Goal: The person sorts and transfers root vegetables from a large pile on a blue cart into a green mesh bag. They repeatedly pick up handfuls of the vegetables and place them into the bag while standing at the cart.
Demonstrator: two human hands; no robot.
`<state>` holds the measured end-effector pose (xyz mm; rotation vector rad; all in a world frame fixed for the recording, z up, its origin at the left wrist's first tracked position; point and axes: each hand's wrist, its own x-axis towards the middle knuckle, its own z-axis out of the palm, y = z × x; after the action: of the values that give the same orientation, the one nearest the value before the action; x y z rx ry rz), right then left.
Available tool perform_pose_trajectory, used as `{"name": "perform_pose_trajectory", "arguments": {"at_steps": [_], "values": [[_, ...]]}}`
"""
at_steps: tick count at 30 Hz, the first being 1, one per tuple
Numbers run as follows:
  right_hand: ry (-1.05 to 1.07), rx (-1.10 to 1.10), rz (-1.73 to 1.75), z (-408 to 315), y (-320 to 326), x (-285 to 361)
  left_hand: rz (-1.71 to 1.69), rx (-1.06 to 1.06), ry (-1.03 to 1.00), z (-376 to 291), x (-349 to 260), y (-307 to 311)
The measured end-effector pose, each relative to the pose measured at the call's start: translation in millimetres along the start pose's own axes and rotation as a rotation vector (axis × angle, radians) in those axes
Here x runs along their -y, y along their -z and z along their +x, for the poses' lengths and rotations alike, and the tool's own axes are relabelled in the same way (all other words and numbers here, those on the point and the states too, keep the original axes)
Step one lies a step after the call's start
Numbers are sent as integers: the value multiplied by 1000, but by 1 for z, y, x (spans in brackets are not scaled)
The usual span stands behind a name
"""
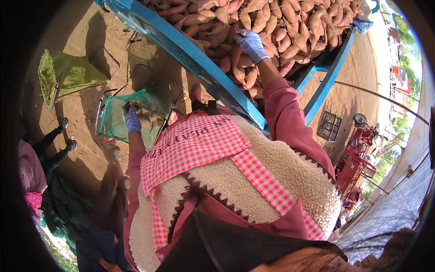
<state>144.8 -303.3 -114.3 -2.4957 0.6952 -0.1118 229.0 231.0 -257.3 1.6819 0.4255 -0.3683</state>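
Observation:
Sweet potatoes [292,30] lie heaped in a blue metal-framed bin [190,61]. My right hand [251,44], in a pale blue-and-white glove, rests on the heap at the bin's near side; its fingertips bend down among the sweet potatoes, and whether they grip one cannot be told. Lower left, my left hand [131,119], gloved alike, is over the opening of a green mesh bag [114,124] on a metal stand [99,108]. Its fingers are partly hidden, so a hold on anything is unclear. Some brownish things show inside the bag.
A yellow-green mesh bag [76,73] hangs on another stand at the left. Other people's legs [51,146] are at the lower left. To the right are a black crate [329,126] and a red three-wheeled vehicle [353,163]. The bin's blue rail [329,85] runs beside my right arm.

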Motion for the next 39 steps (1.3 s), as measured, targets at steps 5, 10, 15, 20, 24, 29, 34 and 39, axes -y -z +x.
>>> {"name": "perform_pose_trajectory", "arguments": {"at_steps": [5,10,15,20,24,29,34,39], "values": [[-200,124,-191,72,-83,-2,198,40,-529,-7,-130,-89],[13,218,-7,106,-55,15,467,615,-961,-46,-235,-216],[24,344,-135,107,-51,-22,1596,1214,-922,-28,-237,-324],[-144,270,-212,84,-42,12,2043,1216,-670,-40,-255,-360],[-133,362,-219,93,-52,13,2174,1196,-797,-14,-264,-357],[-269,243,-174,82,-63,11,1897,780,-1389,51,-331,-338],[-199,434,-43,93,-52,-8,1776,314,-1323,64,-328,-337],[-115,416,-191,66,-20,6,1724,1220,-914,3,-284,-354]]}}
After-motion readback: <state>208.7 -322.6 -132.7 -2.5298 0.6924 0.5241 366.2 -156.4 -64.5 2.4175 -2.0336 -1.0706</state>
